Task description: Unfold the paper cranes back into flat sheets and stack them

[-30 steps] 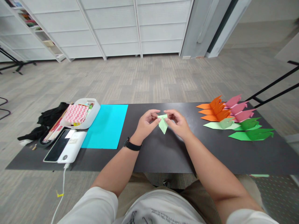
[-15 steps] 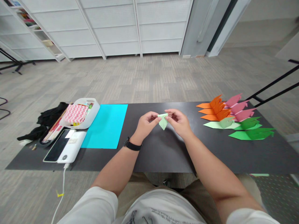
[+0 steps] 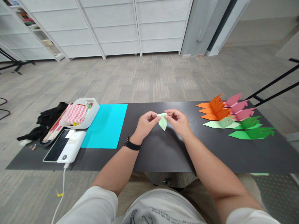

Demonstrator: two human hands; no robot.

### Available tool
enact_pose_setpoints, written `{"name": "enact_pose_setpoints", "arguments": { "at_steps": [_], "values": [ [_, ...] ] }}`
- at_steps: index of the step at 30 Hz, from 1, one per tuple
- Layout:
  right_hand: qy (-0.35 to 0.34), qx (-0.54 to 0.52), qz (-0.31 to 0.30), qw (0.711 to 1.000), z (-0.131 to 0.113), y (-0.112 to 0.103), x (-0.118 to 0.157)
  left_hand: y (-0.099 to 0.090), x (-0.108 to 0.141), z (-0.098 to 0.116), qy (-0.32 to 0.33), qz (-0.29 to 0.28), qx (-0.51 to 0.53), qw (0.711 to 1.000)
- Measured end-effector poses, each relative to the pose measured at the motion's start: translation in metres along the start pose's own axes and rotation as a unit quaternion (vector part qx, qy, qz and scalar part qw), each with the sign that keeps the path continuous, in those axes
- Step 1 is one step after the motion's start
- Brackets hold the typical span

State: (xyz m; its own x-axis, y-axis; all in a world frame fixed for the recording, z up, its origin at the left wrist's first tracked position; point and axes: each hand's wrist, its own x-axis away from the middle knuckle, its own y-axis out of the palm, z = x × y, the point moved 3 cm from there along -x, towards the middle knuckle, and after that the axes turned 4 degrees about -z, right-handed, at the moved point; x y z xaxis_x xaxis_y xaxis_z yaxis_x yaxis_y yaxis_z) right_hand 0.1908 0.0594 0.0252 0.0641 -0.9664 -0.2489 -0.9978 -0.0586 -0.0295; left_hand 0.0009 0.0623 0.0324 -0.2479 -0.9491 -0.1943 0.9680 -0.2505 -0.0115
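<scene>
Between my two hands is a small piece of folded pale green paper (image 3: 163, 123), its pointed end hanging down toward me. My left hand (image 3: 147, 123) pinches its left edge with thumb and fingers, and a black watch sits on that wrist. On the opposite edge, my right hand (image 3: 179, 122) grips the paper the same way. Both hands are over the middle of the dark table (image 3: 154, 155). The folds at the paper's top edge are partly covered by my fingertips.
Folded paper birds stand at the right: orange (image 3: 216, 110), pink (image 3: 240, 109), pale green (image 3: 225, 123) and green (image 3: 255, 133). To the left lie blue paper (image 3: 106, 126), a white basket (image 3: 93, 113), a phone (image 3: 57, 147), a white power bank (image 3: 72, 147) with a cable, and black cloth (image 3: 51, 115).
The folded paper has tilted very slightly between my fingers, its tip a little lower and to the right. Both hands keep their hold and have hardly moved.
</scene>
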Motion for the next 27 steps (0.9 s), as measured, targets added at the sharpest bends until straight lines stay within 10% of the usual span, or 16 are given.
{"name": "enact_pose_setpoints", "arguments": {
  "at_steps": [27],
  "values": [
    [-0.069, 0.125, -0.058, 0.988, -0.016, -0.001, 0.001, -0.001, 0.005, 0.019, 0.116, 0.016, -0.166, 0.979]
  ]
}}
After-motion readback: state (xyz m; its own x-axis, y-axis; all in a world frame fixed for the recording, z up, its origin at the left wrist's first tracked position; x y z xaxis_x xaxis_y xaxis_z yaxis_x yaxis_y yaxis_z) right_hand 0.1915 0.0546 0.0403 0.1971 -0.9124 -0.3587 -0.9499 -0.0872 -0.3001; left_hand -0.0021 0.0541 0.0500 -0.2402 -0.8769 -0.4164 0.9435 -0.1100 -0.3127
